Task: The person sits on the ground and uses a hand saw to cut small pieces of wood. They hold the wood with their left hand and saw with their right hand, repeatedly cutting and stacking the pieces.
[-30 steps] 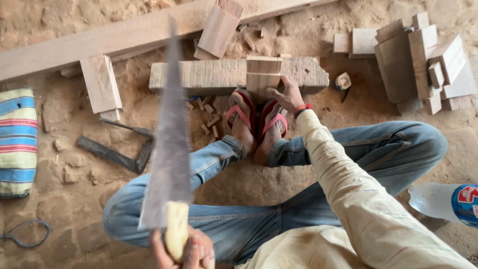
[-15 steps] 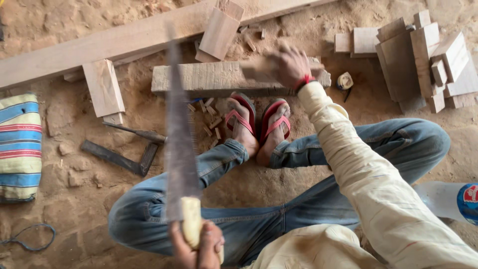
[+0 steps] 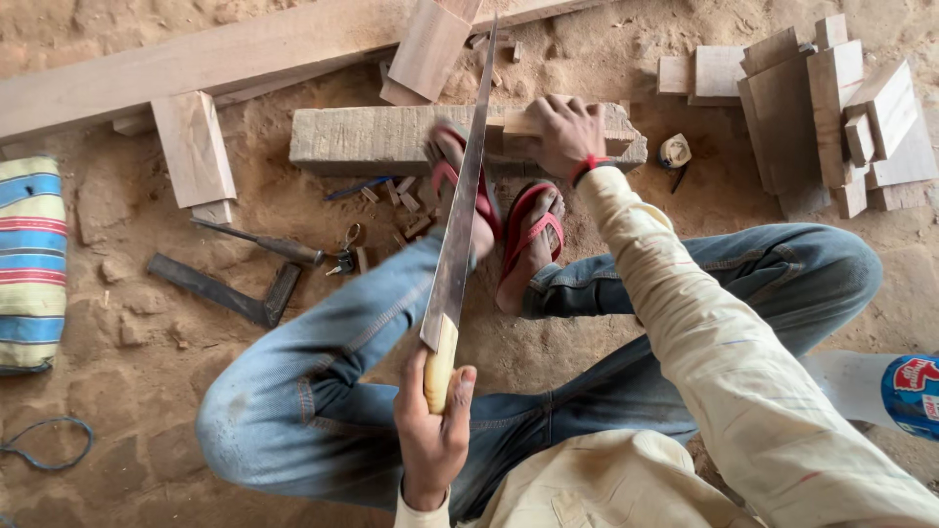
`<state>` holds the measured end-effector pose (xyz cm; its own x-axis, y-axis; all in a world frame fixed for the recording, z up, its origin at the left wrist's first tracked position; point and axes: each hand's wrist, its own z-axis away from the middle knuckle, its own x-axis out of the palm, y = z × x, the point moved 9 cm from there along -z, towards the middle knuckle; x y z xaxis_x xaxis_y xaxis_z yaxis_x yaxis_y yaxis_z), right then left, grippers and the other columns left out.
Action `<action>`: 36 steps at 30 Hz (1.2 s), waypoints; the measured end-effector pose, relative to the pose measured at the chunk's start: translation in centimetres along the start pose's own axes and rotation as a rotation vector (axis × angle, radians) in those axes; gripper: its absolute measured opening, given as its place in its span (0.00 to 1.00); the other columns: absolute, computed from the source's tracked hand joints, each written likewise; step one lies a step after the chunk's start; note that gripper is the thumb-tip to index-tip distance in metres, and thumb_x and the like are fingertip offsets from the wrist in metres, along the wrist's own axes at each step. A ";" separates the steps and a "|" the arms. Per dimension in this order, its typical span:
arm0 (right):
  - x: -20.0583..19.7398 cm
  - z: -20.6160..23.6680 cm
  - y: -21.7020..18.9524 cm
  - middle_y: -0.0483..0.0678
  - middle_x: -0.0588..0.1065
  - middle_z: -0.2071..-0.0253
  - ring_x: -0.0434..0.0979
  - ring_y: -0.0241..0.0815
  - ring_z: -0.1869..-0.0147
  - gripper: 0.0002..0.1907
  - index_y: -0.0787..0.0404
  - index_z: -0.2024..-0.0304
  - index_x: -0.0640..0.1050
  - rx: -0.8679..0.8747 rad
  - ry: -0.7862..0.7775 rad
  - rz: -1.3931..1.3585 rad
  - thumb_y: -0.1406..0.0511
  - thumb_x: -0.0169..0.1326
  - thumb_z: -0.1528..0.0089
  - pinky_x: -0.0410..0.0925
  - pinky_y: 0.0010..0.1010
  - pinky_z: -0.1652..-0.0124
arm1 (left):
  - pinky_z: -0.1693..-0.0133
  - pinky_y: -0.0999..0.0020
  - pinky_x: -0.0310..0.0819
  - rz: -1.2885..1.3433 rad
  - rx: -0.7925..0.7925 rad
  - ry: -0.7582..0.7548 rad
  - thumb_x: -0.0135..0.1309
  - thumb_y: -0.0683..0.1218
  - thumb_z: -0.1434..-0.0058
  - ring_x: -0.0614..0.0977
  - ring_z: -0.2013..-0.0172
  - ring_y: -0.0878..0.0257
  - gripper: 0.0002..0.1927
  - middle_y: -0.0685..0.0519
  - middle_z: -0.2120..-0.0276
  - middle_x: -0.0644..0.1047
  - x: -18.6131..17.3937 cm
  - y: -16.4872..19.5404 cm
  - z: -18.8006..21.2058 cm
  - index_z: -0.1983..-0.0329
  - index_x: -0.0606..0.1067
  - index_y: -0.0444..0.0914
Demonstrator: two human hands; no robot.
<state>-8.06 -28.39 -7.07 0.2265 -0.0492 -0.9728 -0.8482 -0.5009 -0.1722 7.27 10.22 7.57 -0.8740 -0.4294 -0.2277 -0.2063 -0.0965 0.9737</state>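
The left hand (image 3: 433,430) was clamped round the pale wooden handle of a long steel handsaw (image 3: 460,225), blade angled toward twelve o'clock. The right hand (image 3: 564,132) gripped a small light wood piece (image 3: 518,122) on the grey rectangular timber block (image 3: 377,139), steadied by red-strapped sandalled feet (image 3: 509,220). Since half a second earlier, the saw had swung from eleven o'clock onto the block.

Left hand (image 3: 433,430) clenched, right hand (image 3: 565,132) outstretched

Dull metal saw blade (image 3: 465,196), rough wood block (image 3: 391,137), matt sandy ground (image 3: 117,391).
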 end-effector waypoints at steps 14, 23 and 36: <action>-1.2 1.1 -1.4 0.48 0.75 0.52 0.74 0.48 0.47 0.30 0.52 0.37 0.73 -0.172 0.110 -0.067 0.54 0.62 0.40 0.63 0.43 0.51 | 0.55 0.67 0.76 0.016 0.143 -0.015 0.55 0.43 0.28 0.80 0.59 0.60 0.22 0.45 0.54 0.78 5.4 -2.5 -3.8 0.35 0.67 0.30; -2.8 1.5 -1.8 0.43 0.76 0.54 0.74 0.45 0.50 0.20 0.38 0.38 0.79 -0.255 0.128 -0.108 0.58 0.57 0.33 0.63 0.42 0.54 | 0.75 0.75 0.70 0.193 -0.226 -0.167 0.53 0.47 0.31 0.73 0.77 0.70 0.27 0.49 0.66 0.76 7.4 -9.4 -5.5 0.32 0.63 0.33; -2.6 1.5 -1.8 0.42 0.76 0.54 0.74 0.43 0.50 0.23 0.37 0.36 0.79 -0.282 0.145 -0.094 0.58 0.60 0.35 0.65 0.41 0.53 | 0.57 0.61 0.80 -0.082 0.204 -0.047 0.52 0.47 0.28 0.86 0.57 0.50 0.19 0.39 0.56 0.81 11.5 -6.2 -14.8 0.41 0.72 0.28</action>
<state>-7.82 -26.08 -4.49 0.3806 -0.1041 -0.9189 -0.6589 -0.7277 -0.1904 4.96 -7.40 -1.06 -0.8693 -0.3845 -0.3108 -0.3582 0.0566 0.9319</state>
